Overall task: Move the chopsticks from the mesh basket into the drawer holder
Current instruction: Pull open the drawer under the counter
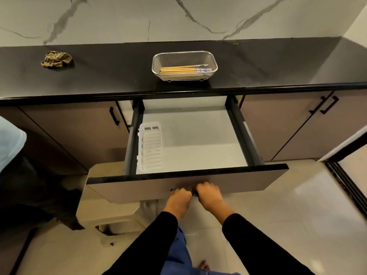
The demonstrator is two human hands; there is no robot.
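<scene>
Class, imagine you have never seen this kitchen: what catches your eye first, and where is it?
The open drawer fills the middle, with a white holder at its left side. Both hands, left hand and right hand, grip its handle. Behind, on the black counter, chopsticks lie in a mesh basket.

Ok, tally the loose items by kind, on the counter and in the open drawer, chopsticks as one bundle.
Mesh basket: 1
Chopstick bundle: 1
Crumpled cloth: 1
White drawer holder: 1
Total: 4
</scene>
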